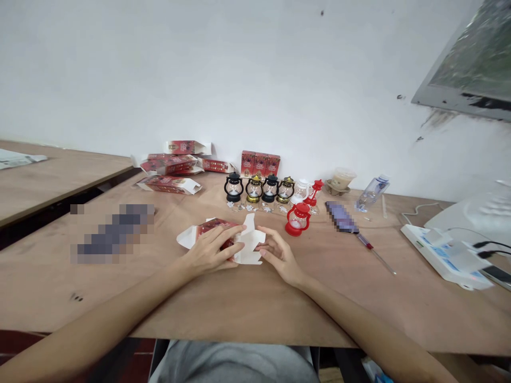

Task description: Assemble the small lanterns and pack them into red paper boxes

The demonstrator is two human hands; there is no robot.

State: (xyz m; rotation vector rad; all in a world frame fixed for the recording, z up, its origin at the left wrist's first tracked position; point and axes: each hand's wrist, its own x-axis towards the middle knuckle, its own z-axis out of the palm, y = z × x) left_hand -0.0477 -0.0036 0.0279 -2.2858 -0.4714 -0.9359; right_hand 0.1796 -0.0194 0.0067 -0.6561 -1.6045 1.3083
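Note:
A red printed cardboard box [207, 225] with white flaps lies on the table in front of me, both ends open. My left hand [211, 250] is wrapped over its top and side, pressing it down. At the box's right end, my right hand [279, 255] has its thumb and fingers apart beside the spread white flaps [249, 242]; its fingertips are at the flap edges. A red lantern [297, 219] stands just beyond my right hand. Behind it is a row of small lanterns, among them a black one [233, 189], a gold-and-black one [254, 190] and a white one [300, 191].
Several red boxes [171, 165] are piled at the back left; three closed boxes [260, 164] stand by the wall. To the right are a phone [341, 215], a screwdriver [371, 247], a clear bottle [372, 192], a drink cup [344, 178] and a white power strip [435, 255].

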